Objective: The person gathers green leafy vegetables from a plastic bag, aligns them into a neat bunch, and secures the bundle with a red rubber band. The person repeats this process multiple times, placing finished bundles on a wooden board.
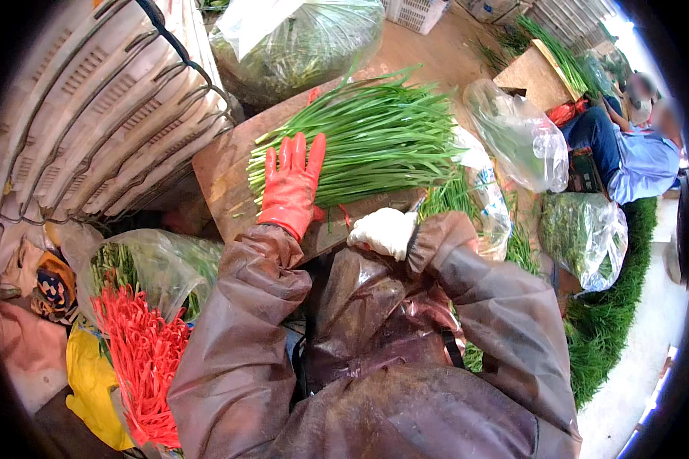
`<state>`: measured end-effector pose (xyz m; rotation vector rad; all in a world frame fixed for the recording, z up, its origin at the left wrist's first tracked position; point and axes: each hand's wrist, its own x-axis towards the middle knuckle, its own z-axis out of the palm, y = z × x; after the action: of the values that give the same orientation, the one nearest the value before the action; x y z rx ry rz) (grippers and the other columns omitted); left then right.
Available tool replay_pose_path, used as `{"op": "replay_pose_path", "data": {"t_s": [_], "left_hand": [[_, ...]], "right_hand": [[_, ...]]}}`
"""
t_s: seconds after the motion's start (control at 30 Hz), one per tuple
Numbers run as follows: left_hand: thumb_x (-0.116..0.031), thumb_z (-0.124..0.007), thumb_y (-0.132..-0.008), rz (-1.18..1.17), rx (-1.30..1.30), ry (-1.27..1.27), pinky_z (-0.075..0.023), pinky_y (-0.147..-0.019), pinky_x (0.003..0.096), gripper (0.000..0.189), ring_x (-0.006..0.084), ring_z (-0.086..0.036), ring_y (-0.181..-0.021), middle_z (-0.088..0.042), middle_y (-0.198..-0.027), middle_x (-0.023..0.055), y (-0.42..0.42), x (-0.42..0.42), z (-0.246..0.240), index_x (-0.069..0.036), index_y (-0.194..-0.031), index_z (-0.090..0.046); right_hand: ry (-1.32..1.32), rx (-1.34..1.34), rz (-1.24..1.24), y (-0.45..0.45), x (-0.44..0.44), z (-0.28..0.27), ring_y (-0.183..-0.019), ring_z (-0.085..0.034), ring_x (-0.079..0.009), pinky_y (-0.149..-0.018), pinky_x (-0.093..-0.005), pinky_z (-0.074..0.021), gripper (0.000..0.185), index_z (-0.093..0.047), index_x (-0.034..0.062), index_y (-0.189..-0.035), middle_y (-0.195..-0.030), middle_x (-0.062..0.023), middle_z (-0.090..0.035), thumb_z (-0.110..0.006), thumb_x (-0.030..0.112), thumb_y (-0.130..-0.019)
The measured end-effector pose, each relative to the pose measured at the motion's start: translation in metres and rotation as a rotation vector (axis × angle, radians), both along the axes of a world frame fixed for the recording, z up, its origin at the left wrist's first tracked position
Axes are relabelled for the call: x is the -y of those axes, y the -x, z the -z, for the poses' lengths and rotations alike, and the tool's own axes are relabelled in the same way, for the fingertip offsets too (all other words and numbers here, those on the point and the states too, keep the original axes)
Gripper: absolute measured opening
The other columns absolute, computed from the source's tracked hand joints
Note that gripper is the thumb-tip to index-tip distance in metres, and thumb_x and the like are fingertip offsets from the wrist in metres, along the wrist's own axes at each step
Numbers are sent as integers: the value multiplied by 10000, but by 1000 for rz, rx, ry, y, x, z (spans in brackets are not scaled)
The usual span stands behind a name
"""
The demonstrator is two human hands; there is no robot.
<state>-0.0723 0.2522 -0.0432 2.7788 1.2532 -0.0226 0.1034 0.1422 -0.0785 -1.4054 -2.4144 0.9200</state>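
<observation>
A broad pile of green leafy stalks, like garlic chives (373, 137), lies across a wooden board (224, 178), cut ends to the left. On the stalks near those ends rests my left hand (291, 186) in a red rubber glove, flat, with its fingers extended. My right hand (382, 234), in a white glove, is curled near the board's front edge, close to my lap; whether it holds something is hidden. A thin red strip (344, 215) hangs at the board's edge between my hands.
Stacked white plastic crates (92, 103) stand left. A bundle of red ties (143, 367) lies lower left beside bagged greens (161, 258). Behind the board sits a large clear bag of greens (298, 51). More bags (583, 238) are right, near a seated person in blue (643, 160).
</observation>
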Motion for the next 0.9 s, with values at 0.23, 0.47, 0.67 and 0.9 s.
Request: {"op": "replay_pose_path", "data": {"t_s": [0.23, 0.47, 0.67, 0.9], "left_hand": [[-254, -838, -532, -28, 87, 114, -297, -1029, 448, 1172, 299, -414, -1196, -417, -1307, 134, -10, -34, -6, -134, -1441, -108], [-200, -782, -546, 21, 21, -145, -293, -1012, 501, 1054, 315, -400, -1207, -432, -1282, 134, 2, -44, 32, -136, -1420, -197], [-208, -622, -729, 143, 396, 140, -197, -1057, 518, 579, 313, -317, -1278, -369, -1368, 91, 6, -30, 12, -159, -1277, -440], [-129, -575, -785, -356, 1202, 151, -202, -1055, 522, 104, 298, -533, -1089, -654, -982, 78, -14, -3, 32, -68, -773, -659]], "right_hand": [[-62, -38, -13, 40, 0, -20, -683, -609, -333, -618, -430, -480, 261, -650, 110, -764, -703, -115, -629, -517, 331, -809], [-307, -307, -56, 63, -64, -16, -642, -591, -305, -601, -373, -487, 303, -630, 84, -754, -685, -87, -605, -532, 357, -842], [268, -632, 303, -4, -134, -66, -573, -506, -108, -554, -252, -408, 346, -595, 22, -701, -631, -21, -584, -477, 253, -930], [59, -638, 162, 31, -208, -84, -731, -565, -128, -691, -262, -444, 244, -636, 32, -922, -788, -34, -625, -511, 241, -904]]}}
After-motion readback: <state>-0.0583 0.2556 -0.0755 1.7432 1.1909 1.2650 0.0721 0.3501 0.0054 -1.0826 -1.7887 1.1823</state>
